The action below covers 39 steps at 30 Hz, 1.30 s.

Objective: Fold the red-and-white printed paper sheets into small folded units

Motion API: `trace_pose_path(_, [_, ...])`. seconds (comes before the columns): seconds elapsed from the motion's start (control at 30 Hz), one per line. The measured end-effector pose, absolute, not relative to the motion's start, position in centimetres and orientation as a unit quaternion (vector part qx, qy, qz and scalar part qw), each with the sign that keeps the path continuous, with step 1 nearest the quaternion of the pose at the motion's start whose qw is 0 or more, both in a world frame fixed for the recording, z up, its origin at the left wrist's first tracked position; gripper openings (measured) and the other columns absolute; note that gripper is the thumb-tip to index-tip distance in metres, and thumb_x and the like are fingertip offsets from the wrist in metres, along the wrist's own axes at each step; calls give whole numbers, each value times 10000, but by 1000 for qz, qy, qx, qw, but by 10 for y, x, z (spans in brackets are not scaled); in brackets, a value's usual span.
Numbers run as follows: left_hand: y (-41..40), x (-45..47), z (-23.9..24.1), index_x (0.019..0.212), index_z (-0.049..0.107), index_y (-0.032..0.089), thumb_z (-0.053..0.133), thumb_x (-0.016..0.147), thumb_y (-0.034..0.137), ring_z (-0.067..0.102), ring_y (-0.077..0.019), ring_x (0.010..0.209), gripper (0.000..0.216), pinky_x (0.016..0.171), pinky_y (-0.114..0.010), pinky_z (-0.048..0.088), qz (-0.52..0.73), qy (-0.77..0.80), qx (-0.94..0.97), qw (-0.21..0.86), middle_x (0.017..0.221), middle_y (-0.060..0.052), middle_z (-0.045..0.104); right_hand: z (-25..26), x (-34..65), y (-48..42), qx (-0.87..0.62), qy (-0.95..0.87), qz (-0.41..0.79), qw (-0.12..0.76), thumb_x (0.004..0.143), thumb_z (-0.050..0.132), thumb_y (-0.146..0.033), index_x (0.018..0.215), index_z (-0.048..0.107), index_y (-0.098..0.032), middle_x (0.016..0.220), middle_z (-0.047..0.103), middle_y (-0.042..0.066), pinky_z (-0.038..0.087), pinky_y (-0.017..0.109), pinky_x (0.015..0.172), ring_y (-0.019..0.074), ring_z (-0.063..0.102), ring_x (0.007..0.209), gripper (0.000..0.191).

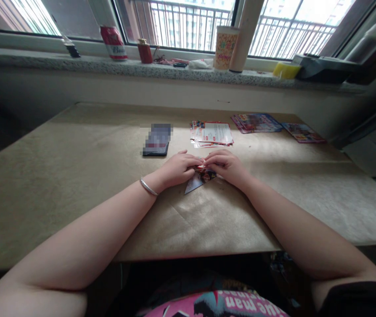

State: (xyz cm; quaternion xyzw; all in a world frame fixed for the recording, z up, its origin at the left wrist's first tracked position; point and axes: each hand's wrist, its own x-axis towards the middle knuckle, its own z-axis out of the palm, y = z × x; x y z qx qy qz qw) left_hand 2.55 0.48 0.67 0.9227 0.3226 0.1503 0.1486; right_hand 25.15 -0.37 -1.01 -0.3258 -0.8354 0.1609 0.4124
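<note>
A small folded piece of printed paper [198, 181] lies on the brown paper-covered table [75, 176], one pointed corner sticking out toward me. My left hand [176, 169], with a silver bangle on the wrist, presses down on its left side with fingers curled. My right hand [225, 166] pinches its top edge, and the fingertips of both hands meet over the paper. Most of the paper is hidden under my fingers.
A dark phone [156, 140] lies just beyond my hands. A stack of printed leaflets [211, 133] sits to its right, with two more leaflets [255, 123] further right. The windowsill holds a red can [113, 42], a patterned cup [225, 47] and a yellow sponge [282, 69].
</note>
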Motion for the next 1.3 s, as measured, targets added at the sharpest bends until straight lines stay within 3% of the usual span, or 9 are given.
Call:
trace_pose_path(0.1, [3, 21, 12, 1244, 657, 246, 393, 850, 167, 507, -214, 1312, 480, 1162, -462, 298, 106, 309, 938, 120, 1401, -9, 588, -4, 252, -8, -343, -835, 107, 417, 887, 659, -289, 847, 769, -291, 905, 724, 26, 502, 387, 874, 183, 635, 883, 117])
trace_pose_path(0.3, [-6, 11, 19, 1336, 591, 284, 346, 935, 238, 438, -279, 1355, 473, 1169, -536, 222, 44, 383, 922, 9, 1441, 21, 548, 3, 256, -12, -352, -822, 73, 441, 888, 642, -234, 871, 766, -295, 895, 688, 30, 497, 395, 875, 191, 620, 892, 139])
trace_pose_path(0.53, [-19, 7, 26, 1196, 678, 254, 392, 992, 382, 591, -280, 1087, 373, 963, -464, 402, 50, 394, 909, -126, 1102, -97, 692, 2, 263, -10, -360, -810, 95, 454, 892, 635, -245, 883, 753, -294, 919, 679, 34, 512, 416, 894, 194, 631, 922, 129])
trace_pose_path(0.6, [-20, 10, 25, 1142, 701, 235, 419, 988, 436, 606, -277, 1045, 379, 950, -456, 418, 52, 400, 906, -129, 1057, -117, 681, 2, 266, -9, -362, -807, 106, 455, 894, 630, -250, 887, 751, -288, 933, 684, 38, 515, 418, 899, 194, 635, 930, 127])
trace_pose_path(0.7, [-17, 14, 19, 1144, 689, 178, 409, 994, 443, 573, -281, 1164, 413, 1063, -465, 370, 77, 384, 914, -107, 1230, -131, 640, 4, 270, -9, -364, -801, 130, 457, 893, 632, -269, 894, 746, -279, 953, 687, 47, 525, 416, 896, 194, 640, 942, 115])
trace_pose_path(0.8, [-13, 17, 9, 1409, 499, 136, 319, 1027, 360, 394, -252, 1403, 478, 1185, -433, 250, 93, 346, 933, -47, 1493, -106, 475, 7, 273, -12, -357, -802, 158, 452, 887, 635, -281, 883, 731, -272, 982, 698, 48, 525, 429, 916, 198, 645, 977, 97])
trace_pose_path(1.0, [-15, 18, 5, 1521, 337, 237, 260, 1044, 402, 291, -223, 1471, 511, 1229, -490, 94, 23, 318, 947, 46, 1576, -31, 363, 10, 280, -15, -367, -789, 223, 439, 901, 603, -311, 868, 705, -254, 1036, 715, 53, 526, 437, 934, 199, 643, 1025, 121])
trace_pose_path(1.13, [-21, 17, 10, 1508, 368, 295, 340, 1014, 513, 297, -269, 1457, 541, 1222, -513, 75, 42, 326, 944, 0, 1514, -44, 456, 9, 284, -13, -375, -772, 246, 450, 894, 619, -340, 873, 702, -251, 1070, 704, 58, 527, 437, 941, 198, 634, 1052, 123])
trace_pose_path(1.3, [-28, 18, 16, 1421, 495, 343, 390, 1001, 502, 399, -269, 1374, 461, 1210, -522, 135, 61, 329, 941, -53, 1316, -50, 593, 5, 284, -11, -371, -737, 339, 451, 878, 633, -397, 864, 680, -232, 1126, 683, 73, 548, 426, 897, 218, 629, 1101, 172])
